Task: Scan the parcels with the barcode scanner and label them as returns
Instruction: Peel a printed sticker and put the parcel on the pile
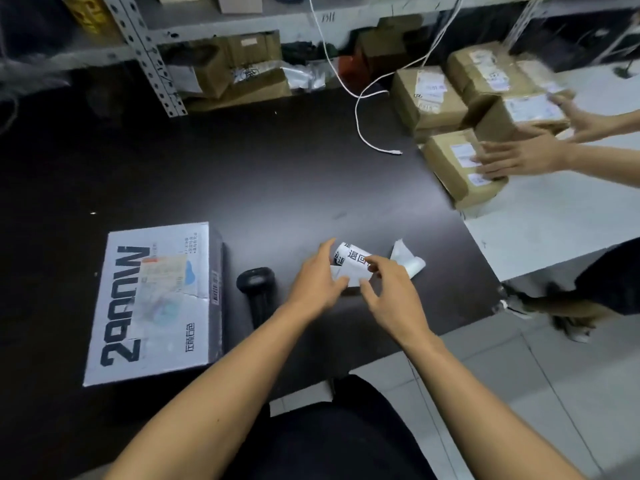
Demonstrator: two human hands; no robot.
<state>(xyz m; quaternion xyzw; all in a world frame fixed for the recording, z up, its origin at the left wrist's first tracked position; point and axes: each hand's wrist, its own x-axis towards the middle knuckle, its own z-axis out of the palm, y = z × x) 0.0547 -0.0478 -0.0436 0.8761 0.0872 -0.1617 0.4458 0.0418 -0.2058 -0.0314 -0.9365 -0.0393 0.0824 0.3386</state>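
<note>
A white and black parcel box (156, 303) with a shipping label lies on the dark table (242, 174) at the left. A black barcode scanner (258, 292) lies on the table just right of it. My left hand (317, 275) and my right hand (391, 292) both pinch a roll of white return labels (351, 261) printed with black characters, held just above the table. A loose strip of white label backing (407, 258) trails to the right of the roll.
Several brown taped parcels (460, 109) are stacked at the table's right end, where another person's two hands (519, 157) touch them. A white cable (360, 109) hangs down onto the table. Metal shelving (152, 64) with boxes stands behind. A white table (540, 223) adjoins on the right.
</note>
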